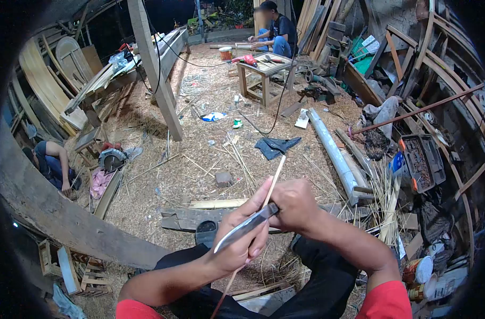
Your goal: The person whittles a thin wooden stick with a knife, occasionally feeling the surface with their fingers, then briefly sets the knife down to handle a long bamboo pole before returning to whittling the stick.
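My left hand (234,222) is closed around a thin bamboo strip (277,171), which slants up past the fingers and runs down between my legs. In my right fist (296,204) is a knife (248,227), its curved blade lying across the left palm and fingers, right against the strip. Most of the knife's handle is hidden inside the fist. Both hands meet in front of my knees, over the shavings-covered floor.
A wooden beam (200,219) lies just ahead of my feet. Split strips (388,204) are heaped at right beside a grey pipe (333,154). One person (279,32) sits beyond a small table (266,64); another (54,159) crouches at left near a circular saw (112,158).
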The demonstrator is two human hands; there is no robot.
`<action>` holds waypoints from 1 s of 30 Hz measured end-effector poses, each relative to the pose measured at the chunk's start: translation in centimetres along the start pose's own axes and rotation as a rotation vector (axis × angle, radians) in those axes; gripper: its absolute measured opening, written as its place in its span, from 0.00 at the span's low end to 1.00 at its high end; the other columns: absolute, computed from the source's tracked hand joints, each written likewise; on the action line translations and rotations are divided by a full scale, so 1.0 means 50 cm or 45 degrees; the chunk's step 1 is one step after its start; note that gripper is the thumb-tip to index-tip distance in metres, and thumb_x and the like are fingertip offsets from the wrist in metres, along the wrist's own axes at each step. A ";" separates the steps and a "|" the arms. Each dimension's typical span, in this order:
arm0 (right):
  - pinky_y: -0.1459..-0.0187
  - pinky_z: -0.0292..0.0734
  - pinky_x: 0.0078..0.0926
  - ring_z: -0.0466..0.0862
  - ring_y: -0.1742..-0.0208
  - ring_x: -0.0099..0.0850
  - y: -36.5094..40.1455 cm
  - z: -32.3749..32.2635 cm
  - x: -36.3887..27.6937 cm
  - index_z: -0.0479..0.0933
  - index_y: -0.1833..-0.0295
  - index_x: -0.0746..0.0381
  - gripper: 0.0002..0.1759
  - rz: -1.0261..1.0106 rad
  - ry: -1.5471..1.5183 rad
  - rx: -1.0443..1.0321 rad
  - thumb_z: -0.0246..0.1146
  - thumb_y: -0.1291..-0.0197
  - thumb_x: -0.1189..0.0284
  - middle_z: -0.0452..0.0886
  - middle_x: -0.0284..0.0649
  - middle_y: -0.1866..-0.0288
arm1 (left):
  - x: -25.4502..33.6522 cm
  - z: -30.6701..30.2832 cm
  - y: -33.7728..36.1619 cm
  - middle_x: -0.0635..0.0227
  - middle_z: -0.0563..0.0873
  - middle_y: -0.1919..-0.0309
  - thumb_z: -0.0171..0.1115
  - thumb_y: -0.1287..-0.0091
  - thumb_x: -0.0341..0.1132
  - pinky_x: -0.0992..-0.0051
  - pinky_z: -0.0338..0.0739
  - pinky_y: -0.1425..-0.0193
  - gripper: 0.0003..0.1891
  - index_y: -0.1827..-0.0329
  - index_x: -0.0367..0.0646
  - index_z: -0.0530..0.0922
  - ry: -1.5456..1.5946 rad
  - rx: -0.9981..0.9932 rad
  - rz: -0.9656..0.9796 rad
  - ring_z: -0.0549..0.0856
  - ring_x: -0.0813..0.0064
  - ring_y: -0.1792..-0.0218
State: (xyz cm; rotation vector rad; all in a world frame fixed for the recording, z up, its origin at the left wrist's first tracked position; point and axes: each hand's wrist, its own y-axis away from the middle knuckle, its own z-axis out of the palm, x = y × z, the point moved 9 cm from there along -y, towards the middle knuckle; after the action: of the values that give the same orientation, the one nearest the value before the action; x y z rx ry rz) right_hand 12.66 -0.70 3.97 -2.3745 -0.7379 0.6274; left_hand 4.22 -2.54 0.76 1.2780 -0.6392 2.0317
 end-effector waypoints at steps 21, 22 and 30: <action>0.69 0.81 0.43 0.84 0.76 0.46 0.008 0.021 0.202 0.82 0.72 0.60 0.12 0.546 0.347 0.027 0.63 0.42 0.65 0.82 0.47 0.77 | -0.028 -0.044 -0.031 0.77 0.64 0.86 0.42 0.22 0.30 0.85 0.57 0.88 0.29 0.19 0.49 0.49 0.384 0.348 -0.034 0.59 0.85 0.91; 0.70 0.81 0.41 0.84 0.77 0.45 0.018 0.009 0.252 0.84 0.70 0.61 0.13 0.612 0.333 0.080 0.63 0.42 0.63 0.82 0.49 0.78 | -0.029 -0.024 -0.019 0.77 0.64 0.86 0.42 0.22 0.30 0.85 0.57 0.88 0.29 0.19 0.49 0.49 0.285 0.273 -0.056 0.59 0.85 0.91; 0.71 0.80 0.36 0.83 0.79 0.41 0.051 -0.036 0.250 0.86 0.66 0.61 0.12 0.685 0.064 0.081 0.64 0.45 0.64 0.83 0.48 0.78 | -0.050 -0.044 -0.007 0.70 0.67 0.84 0.38 0.24 0.29 0.84 0.59 0.89 0.29 0.19 0.50 0.51 0.219 0.281 -0.137 0.59 0.84 0.91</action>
State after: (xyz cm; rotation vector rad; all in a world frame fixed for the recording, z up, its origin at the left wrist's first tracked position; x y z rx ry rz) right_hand 23.82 4.69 0.41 -2.5237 -0.0422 0.7854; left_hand 3.95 -1.44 -2.41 1.2134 -0.2668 2.1376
